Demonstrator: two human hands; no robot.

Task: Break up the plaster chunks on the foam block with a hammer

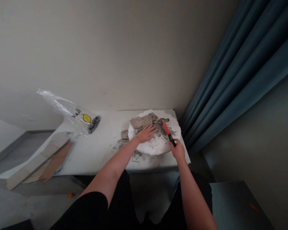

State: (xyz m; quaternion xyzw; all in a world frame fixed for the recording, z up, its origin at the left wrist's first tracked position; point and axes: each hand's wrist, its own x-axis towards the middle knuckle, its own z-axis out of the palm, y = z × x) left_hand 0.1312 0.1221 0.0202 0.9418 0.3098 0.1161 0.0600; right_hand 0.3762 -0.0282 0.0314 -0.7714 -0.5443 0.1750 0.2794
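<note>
Red-and-black hammer (pixel 166 128) above the white pad (pixel 156 147), just right of the brown-grey slab (pixel 142 121). I have the right grip (pixel 178 150) closed round its handle's lower end, presumably for leverage; the left grip (pixel 146 134) lies palm-down, fingers spread, by the slab, probably steadying it. Long axis slants: head far and left, handle end near and right. Pad likely keeps crumbs (pixel 136 156) off the surface (pixel 96 156), though some lie beside it

White table (pixel 93 156) bearing a round white pad (pixel 153 148), plastic bag (pixel 78 123), cardboard (pixel 55 161), grey debris (pixel 124 135)
</note>
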